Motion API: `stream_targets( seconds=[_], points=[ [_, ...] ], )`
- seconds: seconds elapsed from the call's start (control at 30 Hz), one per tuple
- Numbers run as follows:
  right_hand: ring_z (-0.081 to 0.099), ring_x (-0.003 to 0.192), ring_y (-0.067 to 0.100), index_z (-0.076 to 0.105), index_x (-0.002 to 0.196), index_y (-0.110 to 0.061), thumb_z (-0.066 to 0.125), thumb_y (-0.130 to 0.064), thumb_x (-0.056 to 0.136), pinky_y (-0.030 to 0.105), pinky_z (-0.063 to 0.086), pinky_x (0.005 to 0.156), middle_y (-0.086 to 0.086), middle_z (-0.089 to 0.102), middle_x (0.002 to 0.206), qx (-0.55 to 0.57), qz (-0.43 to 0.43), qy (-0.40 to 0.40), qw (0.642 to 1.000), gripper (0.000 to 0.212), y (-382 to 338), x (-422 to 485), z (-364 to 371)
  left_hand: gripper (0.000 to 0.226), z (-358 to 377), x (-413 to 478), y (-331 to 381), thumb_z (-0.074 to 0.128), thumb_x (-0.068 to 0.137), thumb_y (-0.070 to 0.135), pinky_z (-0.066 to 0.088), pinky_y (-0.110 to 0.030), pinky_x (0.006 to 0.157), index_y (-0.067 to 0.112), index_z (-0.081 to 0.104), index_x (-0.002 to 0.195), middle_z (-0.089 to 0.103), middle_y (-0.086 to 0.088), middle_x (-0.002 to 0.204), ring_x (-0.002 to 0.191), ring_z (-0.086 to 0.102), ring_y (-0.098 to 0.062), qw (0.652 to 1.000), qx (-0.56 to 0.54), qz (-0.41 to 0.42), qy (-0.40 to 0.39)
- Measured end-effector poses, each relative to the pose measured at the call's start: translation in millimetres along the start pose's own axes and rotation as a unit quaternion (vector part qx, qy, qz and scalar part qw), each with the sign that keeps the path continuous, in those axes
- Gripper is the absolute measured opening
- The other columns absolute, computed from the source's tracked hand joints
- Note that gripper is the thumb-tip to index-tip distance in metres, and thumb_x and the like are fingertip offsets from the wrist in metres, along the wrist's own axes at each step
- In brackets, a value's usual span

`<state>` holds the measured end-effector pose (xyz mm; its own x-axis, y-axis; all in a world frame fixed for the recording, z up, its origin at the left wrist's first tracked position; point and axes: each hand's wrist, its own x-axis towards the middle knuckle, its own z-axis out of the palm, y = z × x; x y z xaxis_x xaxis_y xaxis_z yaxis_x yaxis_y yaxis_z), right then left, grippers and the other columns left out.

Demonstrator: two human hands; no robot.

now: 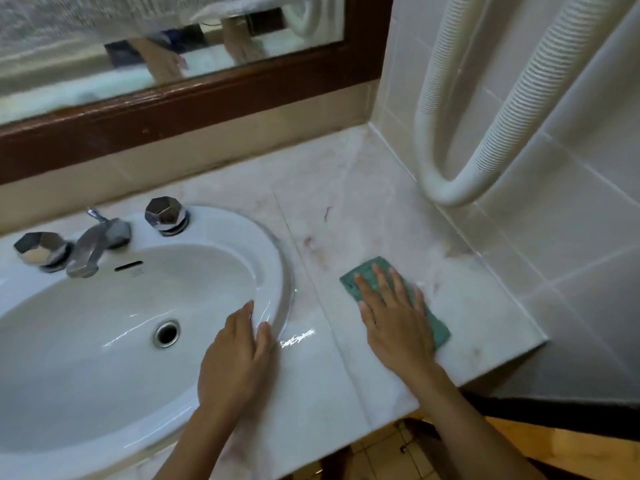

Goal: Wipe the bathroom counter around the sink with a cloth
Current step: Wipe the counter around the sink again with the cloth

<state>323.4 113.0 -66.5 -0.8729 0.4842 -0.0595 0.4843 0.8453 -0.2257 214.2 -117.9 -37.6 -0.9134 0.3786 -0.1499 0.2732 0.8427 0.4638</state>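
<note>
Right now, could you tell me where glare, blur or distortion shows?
Head view: glare streaks the sink rim and the counter beside the left hand; the mirror is blurred and its frame bends with the wide lens; the right hand on the cloth is fairly sharp.

Mostly hidden under the right hand [398,327] and its flat fingers [381,285]: the cloth [358,275], seen only at its far corner and along its right edge. Cut off by the left and bottom edges: the sink [225,230], rim partly covered by the left hand [235,355]. Cropped at top and left, reflection smeared beyond telling: the mirror [104,64]. Cut off at top and right: the hose [450,192]. Too small to read: the marking [133,273] under the overflow slot [129,266]. Blurred: the left tap knob [38,247].
</note>
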Motion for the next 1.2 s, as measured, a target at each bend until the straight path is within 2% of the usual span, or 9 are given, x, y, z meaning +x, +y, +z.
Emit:
stream_targets(
  seconds=[0.2,0.37,0.5,0.57,0.73,0.8,0.9,1.03,1.2],
  points=[
    [0.008,0.148,0.022,0.013,0.152,-0.037,0.010,-0.048,0.098,0.054,0.003,0.115,-0.004,0.013,0.161,-0.026,0.121,-0.011,0.992,0.055,24,113,-19,0.052,-3,2,4,0.028,0.098,0.047,0.043,-0.036,0.088,0.025,0.035,0.145,0.048,0.006,0.137,0.120,0.051,-0.018,0.999,0.040,-0.003,0.007],
    [0.003,0.148,0.023,0.013,0.152,-0.036,0.012,-0.048,0.100,0.057,0.003,0.114,-0.007,0.008,0.162,0.021,0.108,-0.029,0.994,0.053,-15,209,-17,0.061,-2,0,3,0.018,0.094,0.054,0.043,-0.034,0.083,0.027,0.037,0.145,0.053,0.008,0.128,0.115,0.054,-0.017,0.998,0.065,0.000,0.009],
    [0.012,0.147,0.021,0.009,0.153,-0.029,0.023,-0.039,0.099,0.052,0.013,0.112,-0.005,0.018,0.160,0.037,-0.032,-0.019,0.999,0.056,-64,171,-5,0.063,-3,0,3,0.018,0.092,0.057,0.042,-0.036,0.087,0.028,0.037,0.145,0.052,0.009,0.131,0.121,0.051,-0.016,0.998,0.056,-0.003,0.002],
    [0.016,0.146,0.020,0.007,0.154,-0.021,0.027,-0.036,0.099,0.050,0.014,0.113,0.000,0.022,0.159,0.070,-0.041,-0.014,0.997,0.061,-77,115,2,0.059,-2,0,3,0.022,0.095,0.056,0.042,-0.036,0.088,0.029,0.037,0.145,0.052,0.010,0.132,0.122,0.049,-0.015,0.999,0.049,-0.006,0.004],
    [0.023,0.145,0.020,0.030,0.149,-0.030,0.034,-0.035,0.096,0.047,0.017,0.114,-0.010,0.029,0.156,0.035,-0.125,-0.022,0.991,0.053,-50,-36,14,0.056,-3,-2,2,0.025,0.097,0.055,0.041,-0.037,0.088,0.030,0.036,0.145,0.051,0.009,0.132,0.123,0.049,-0.016,0.999,0.032,-0.006,0.005],
    [0.023,0.145,0.019,0.030,0.148,-0.034,0.029,-0.037,0.097,0.045,0.013,0.113,-0.012,0.027,0.156,0.017,-0.108,-0.013,0.994,0.051,-13,-38,9,0.062,-3,-2,1,0.021,0.092,0.060,0.040,-0.037,0.087,0.030,0.035,0.146,0.051,0.010,0.131,0.123,0.049,-0.017,0.999,0.036,-0.002,0.001],
    [0.026,0.143,0.022,0.031,0.147,-0.034,0.023,-0.038,0.095,0.047,0.018,0.111,-0.009,0.029,0.156,-0.009,0.004,0.010,1.000,0.053,30,13,-2,0.067,-2,-1,-1,0.017,0.090,0.061,0.040,-0.036,0.082,0.029,0.035,0.146,0.053,0.008,0.128,0.120,0.050,-0.017,0.999,0.051,0.007,0.002],
    [0.017,0.146,0.025,0.027,0.149,-0.029,0.026,-0.032,0.099,0.050,0.017,0.112,-0.003,0.025,0.158,-0.018,0.076,0.012,0.997,0.050,32,106,-14,0.066,0,-1,-2,0.016,0.091,0.058,0.042,-0.037,0.081,0.025,0.036,0.146,0.054,0.005,0.126,0.117,0.052,-0.019,0.998,0.068,0.014,0.004],
    [0.018,0.144,0.030,0.026,0.150,-0.029,0.032,-0.032,0.098,0.051,0.017,0.111,-0.001,0.023,0.159,-0.003,0.010,0.001,1.000,0.052,-55,91,6,0.064,-1,-1,-1,0.022,0.092,0.057,0.041,-0.038,0.087,0.025,0.036,0.146,0.053,0.005,0.131,0.122,0.049,-0.020,0.999,0.051,0.013,0.001]
  ],
)
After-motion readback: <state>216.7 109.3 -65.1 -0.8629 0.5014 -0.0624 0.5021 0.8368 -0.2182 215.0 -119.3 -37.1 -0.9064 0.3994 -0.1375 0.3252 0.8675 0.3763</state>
